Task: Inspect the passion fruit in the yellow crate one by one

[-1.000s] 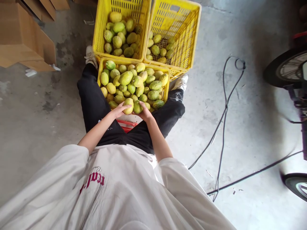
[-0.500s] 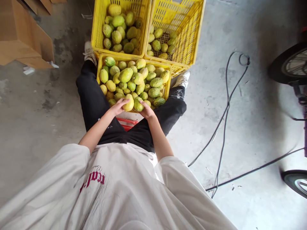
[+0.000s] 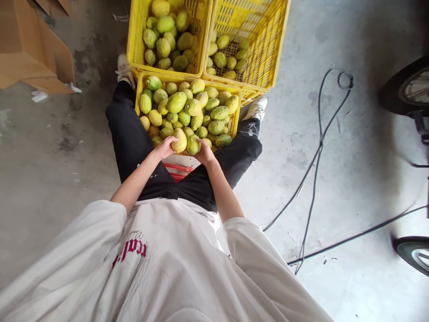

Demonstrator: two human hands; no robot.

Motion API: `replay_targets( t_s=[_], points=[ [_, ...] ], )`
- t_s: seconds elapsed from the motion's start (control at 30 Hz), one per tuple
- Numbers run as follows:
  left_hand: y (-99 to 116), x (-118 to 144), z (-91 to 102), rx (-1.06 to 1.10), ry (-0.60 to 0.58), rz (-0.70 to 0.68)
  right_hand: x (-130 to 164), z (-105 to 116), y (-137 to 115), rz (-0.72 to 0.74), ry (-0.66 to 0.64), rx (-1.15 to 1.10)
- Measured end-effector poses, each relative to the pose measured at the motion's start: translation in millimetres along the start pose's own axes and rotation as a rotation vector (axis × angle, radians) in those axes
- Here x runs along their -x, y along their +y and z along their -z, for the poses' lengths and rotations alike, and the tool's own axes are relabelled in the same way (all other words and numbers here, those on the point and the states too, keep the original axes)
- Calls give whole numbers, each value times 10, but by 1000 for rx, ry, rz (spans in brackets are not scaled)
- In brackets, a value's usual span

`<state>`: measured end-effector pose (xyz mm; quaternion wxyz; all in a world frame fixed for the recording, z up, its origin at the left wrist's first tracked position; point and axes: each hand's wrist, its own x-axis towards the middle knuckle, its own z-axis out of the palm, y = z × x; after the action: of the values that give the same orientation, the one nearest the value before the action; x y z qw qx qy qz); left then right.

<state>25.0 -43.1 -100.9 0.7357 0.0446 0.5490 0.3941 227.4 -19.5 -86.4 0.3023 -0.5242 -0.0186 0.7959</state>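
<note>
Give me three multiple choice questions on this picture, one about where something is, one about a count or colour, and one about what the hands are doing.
1. Where is the fullest crate?
A. between the person's legs
B. on the cardboard
C. beside the wheel

2. How many yellow crates show?
A. one
B. three
C. five

3. What do the hands hold?
A. nothing
B. one shared fruit
C. a fruit each

Answers:
1 A, it sits between the black trouser legs.
2 B, the near crate plus the far left crate and far right crate.
3 C, the left hand grips a yellowish fruit, and the right hand a greener fruit.
</note>
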Motion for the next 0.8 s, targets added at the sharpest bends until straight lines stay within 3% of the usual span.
replay_targets(
  t_s=[0.23, 0.4, 0.8],
  points=[
    [42, 71, 40, -18, -39, -97, 57, -28, -45, 38, -26, -6],
    [46, 90, 36, -11, -58, -83, 122, -71, -38, 27, -66, 72],
    [-50, 33, 9, -30, -24, -75, 81, -37, -10, 23, -11, 120]
  ],
)
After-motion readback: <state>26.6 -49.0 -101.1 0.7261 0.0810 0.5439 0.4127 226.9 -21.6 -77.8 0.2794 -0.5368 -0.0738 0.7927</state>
